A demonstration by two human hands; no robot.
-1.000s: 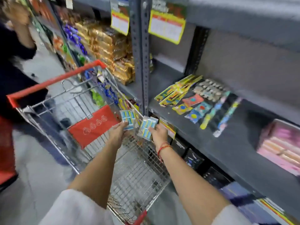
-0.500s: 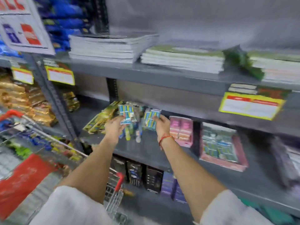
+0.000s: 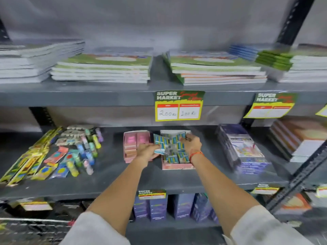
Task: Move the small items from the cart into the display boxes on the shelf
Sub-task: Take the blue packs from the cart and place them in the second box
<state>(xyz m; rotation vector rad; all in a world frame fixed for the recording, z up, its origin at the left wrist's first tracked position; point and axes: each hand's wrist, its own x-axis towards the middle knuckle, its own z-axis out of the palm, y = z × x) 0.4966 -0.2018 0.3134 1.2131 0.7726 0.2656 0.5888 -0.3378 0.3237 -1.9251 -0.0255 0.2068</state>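
Both arms reach onto the middle grey shelf (image 3: 123, 175). My left hand (image 3: 147, 151) grips a small blue-and-white packet (image 3: 159, 142) at the left edge of an open display box (image 3: 177, 166) that holds several like packets. My right hand (image 3: 191, 143), with a red thread at the wrist, holds another blue packet (image 3: 180, 137) over the back of the same box. A pink display box (image 3: 130, 149) stands just left of it, partly behind my left hand. A corner of the wire cart (image 3: 35, 228) shows at the bottom left.
Loose colourful packets and tubes (image 3: 70, 152) lie on the shelf's left part. A purple boxed stack (image 3: 242, 149) stands right of the display box, notebooks (image 3: 299, 138) beyond it. Stacked exercise books (image 3: 106, 69) fill the shelf above. A yellow price tag (image 3: 178, 108) hangs over the boxes.
My view swung from the cart to the shelf. Both hands carried the blue packets from above the cart over to the open display box.
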